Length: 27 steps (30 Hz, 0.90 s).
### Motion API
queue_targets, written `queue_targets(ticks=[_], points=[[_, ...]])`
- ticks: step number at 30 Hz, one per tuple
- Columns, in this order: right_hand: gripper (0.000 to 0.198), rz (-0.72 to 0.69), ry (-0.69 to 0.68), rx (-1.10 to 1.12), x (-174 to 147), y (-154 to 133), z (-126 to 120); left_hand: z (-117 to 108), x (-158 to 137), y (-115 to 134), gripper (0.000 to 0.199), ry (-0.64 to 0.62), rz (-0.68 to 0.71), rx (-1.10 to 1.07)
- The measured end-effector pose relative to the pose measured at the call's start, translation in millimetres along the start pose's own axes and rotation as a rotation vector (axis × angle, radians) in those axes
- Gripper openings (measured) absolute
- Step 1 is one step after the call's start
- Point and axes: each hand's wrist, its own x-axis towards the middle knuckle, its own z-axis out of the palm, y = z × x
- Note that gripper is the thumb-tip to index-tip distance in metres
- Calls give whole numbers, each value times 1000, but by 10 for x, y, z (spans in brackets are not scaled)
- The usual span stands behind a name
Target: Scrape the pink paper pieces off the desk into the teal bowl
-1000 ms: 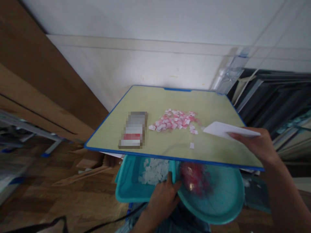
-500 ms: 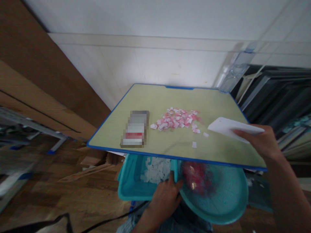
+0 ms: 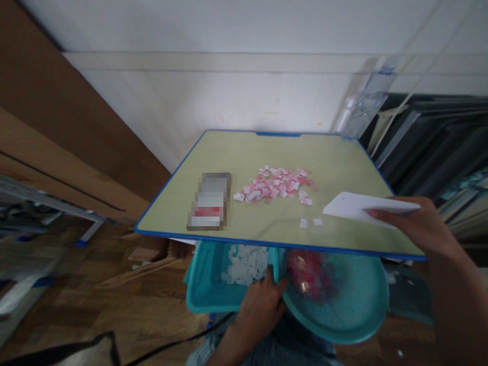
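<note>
My right hand (image 3: 414, 223) pinches a flat white card (image 3: 354, 207), held at a tilt over the right part of the yellow-green tabletop (image 3: 236, 150). To the card's left, two small white squares (image 3: 310, 223) lie apart near the front edge. A loose pile of small white and pink pieces (image 3: 272, 184) covers the table's middle. Below the edge, my left hand (image 3: 263, 300) is closed over the adjoining rims of a teal rectangular bin (image 3: 211, 308) and a round teal sieve-like basin (image 3: 366, 333). White pieces (image 3: 246, 264) lie in the bin, and a pinkish-red translucent mass (image 3: 308, 274) in the basin.
A phone-like object, its screen pixelated (image 3: 209, 201), lies on the table's left. A clear plastic bottle (image 3: 366, 104) stands at the back right corner. Dark flat panels (image 3: 442, 132) are stacked on the right. A black strap (image 3: 171, 343) crosses at lower left.
One loose square has come nearer the front edge, beside the other. The card in my right hand has shifted slightly and tilts differently. My left hand keeps its hold on the rims.
</note>
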Motion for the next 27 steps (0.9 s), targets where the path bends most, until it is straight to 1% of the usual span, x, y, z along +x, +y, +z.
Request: queue_targets(ticks=[3, 7, 12, 14, 18, 21, 23, 25, 27], points=[[37, -43, -37, -56, -48, -27, -3, 3, 4, 7, 37, 8, -3, 17], [38, -79, -70, -76, -62, -52, 21, -1, 1, 16, 37, 1, -13, 26], [38, -81, -68, -99, -52, -59, 35, -34, -8, 22, 36, -7, -10, 21], [37, -112, -70, -102, -40, -54, 66, -40, -7, 19, 38, -13, -5, 25], [32, -240, -138, -119, -2, -73, 227, -18, 2, 2, 37, -13, -14, 27], [32, -292, -178, -87, 15, -124, 402, 12, 10, -12, 35, 2, -8, 16], [34, -325, -194, -47, 6, -162, 496, 24, 13, -15, 38, 3, -7, 15], [34, -359, -211, -19, -22, -192, 538, 22, 11, -12, 41, -6, -11, 17], [34, -363, -205, -12, -63, -202, 518, 4, 5, -5, 41, -15, -10, 16]])
